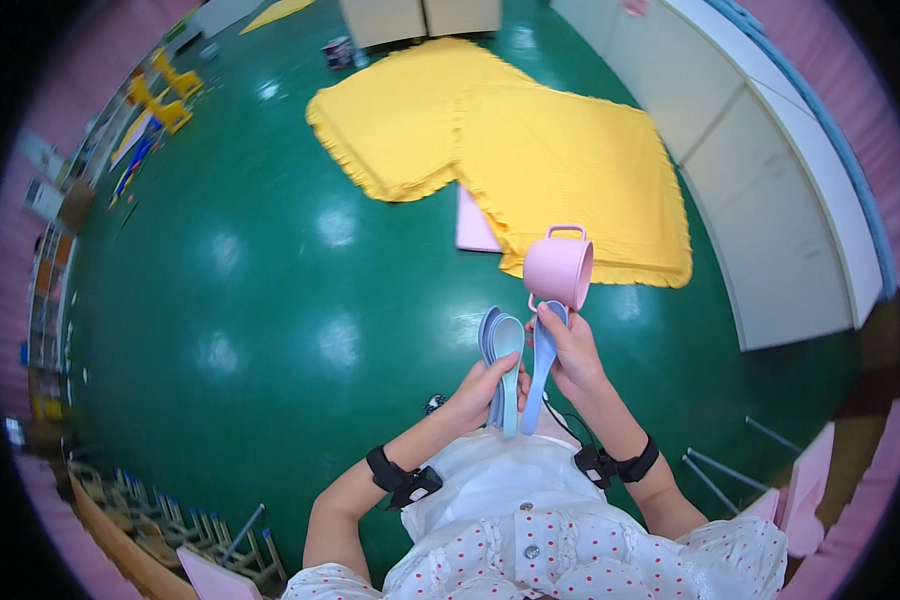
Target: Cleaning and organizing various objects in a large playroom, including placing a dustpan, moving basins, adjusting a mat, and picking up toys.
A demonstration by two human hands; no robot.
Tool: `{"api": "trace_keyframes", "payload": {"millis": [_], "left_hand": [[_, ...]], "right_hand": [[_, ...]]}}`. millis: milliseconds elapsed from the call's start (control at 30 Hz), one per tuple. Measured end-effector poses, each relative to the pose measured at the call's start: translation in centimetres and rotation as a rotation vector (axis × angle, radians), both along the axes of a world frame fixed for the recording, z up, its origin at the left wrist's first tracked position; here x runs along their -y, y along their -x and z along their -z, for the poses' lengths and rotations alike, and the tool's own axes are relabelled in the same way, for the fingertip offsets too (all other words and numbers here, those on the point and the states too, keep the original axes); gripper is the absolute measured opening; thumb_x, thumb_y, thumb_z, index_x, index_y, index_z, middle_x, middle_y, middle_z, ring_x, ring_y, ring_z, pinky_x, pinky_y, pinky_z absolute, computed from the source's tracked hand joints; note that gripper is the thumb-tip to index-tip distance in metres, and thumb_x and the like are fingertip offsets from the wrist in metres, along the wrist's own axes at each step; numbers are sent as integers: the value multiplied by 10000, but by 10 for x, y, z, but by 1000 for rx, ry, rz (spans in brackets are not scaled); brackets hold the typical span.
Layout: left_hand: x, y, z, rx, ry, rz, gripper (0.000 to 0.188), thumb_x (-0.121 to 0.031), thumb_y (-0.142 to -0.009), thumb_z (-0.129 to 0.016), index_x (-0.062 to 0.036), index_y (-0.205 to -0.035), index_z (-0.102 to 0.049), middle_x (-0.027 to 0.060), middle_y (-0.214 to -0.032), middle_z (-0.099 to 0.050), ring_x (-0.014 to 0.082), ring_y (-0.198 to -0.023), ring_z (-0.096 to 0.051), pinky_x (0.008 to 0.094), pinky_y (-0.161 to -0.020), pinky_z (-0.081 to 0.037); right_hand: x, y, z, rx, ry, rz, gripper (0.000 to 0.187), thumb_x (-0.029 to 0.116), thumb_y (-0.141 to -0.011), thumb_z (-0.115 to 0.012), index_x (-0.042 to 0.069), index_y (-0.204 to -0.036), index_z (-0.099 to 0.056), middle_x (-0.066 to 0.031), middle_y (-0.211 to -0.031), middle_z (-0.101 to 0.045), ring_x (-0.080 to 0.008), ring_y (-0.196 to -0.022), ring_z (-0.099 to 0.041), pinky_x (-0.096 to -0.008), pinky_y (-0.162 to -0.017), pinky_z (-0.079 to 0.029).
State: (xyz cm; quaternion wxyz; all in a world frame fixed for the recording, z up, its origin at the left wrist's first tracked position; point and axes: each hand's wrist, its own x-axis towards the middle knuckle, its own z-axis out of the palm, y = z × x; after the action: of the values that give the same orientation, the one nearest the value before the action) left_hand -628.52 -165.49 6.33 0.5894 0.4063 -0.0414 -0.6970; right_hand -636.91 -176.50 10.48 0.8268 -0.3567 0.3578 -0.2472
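Close to my body, my left hand is closed around a nested stack of soup spoons. The top spoon is pale mint green; those beneath look blue-grey. Beside it, my right hand grips a light blue soup spoon, bowl end up, with the thumb on its bowl. The same hand also holds a pink two-handled cup by its lower handle. The cup lies sideways above the fingers, its mouth facing right and its other handle upward. My fingers hide part of the lower handle.
Yellow ruffled cloths lie on the green floor ahead, partly over a pink flat piece. A long white cabinet runs along the right. Shelves line the left; stools stand lower left.
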Motion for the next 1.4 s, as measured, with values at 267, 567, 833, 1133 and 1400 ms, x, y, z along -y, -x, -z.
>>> {"api": "trace_keyframes", "payload": {"millis": [267, 567, 833, 1133, 1400], "left_hand": [[-87, -70, -3, -39, 126, -257, 466, -452, -841, -361, 1, -889, -460, 90, -762, -532, 202, -688, -548, 318, -639, -457], [-129, -103, -1, 30, 210, -91, 186, -190, -791, -529, -47, -764, -413, 27, -548, -428, 153, -495, -473, 278, -530, -401], [-134, -113, 2, 96, 339, 48, 179, -116, -764, -554, -27, -836, -417, 44, -536, -458, 136, -442, -483, 244, -453, -406], [-137, -122, -4, 112, 358, 155, 415, -281, -743, -615, -27, -968, -374, 72, -532, -500, 161, -474, -510, 258, -462, -414], [-144, -117, -3, -71, 207, 69, 168, -74, -719, -556, -68, -751, -392, 12, -457, -389, 116, -381, -407, 251, -394, -329]], "right_hand": [[-84, -106, 12, 2, 150, -403, 380, 249, -790, -562, -17, -1014, -409, -64, -794, -517, -60, -398, -446, -187, -299, -334], [-110, -139, 37, 240, 93, -672, 551, 164, -671, -688, 8, -1102, -381, -47, -946, -481, -106, -811, -497, -250, -709, -431], [-99, -121, 24, 220, 182, -660, 471, -11, -647, -651, -50, -1066, -438, -94, -1010, -520, -137, -918, -512, -257, -771, -430], [-104, -123, 25, 172, 113, -608, 363, -7, -673, -637, -25, -1002, -484, -85, -912, -554, -136, -817, -553, -252, -686, -470], [-108, -135, 32, 207, 436, -524, 384, 5, -709, -599, -5, -1045, -413, -88, -946, -519, -149, -905, -512, -297, -770, -455]]}}
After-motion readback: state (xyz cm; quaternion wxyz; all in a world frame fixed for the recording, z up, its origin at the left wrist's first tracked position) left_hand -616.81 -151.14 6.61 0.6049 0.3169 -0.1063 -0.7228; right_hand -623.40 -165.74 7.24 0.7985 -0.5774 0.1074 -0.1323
